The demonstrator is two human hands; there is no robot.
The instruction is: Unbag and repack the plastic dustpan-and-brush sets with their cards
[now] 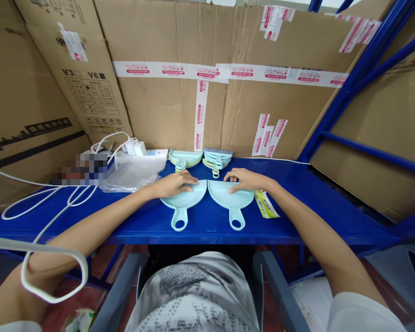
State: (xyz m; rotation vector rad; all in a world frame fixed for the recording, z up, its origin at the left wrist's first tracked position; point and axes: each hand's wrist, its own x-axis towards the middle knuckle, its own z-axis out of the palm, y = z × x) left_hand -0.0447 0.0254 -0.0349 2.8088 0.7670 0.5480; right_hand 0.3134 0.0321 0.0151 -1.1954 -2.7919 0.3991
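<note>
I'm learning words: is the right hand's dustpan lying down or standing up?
Lying down: the dustpan faces up, its handle along the blue table.

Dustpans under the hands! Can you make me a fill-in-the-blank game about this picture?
1. The left hand and right hand are on ____ separate light-blue dustpans.
2. Each of these dustpans has a round ____ in its handle.
3. The colour of the table is ____.
4. The yellow-green printed piece lies nearer the ____ hand.

Missing words: two; hole; blue; right.
</note>
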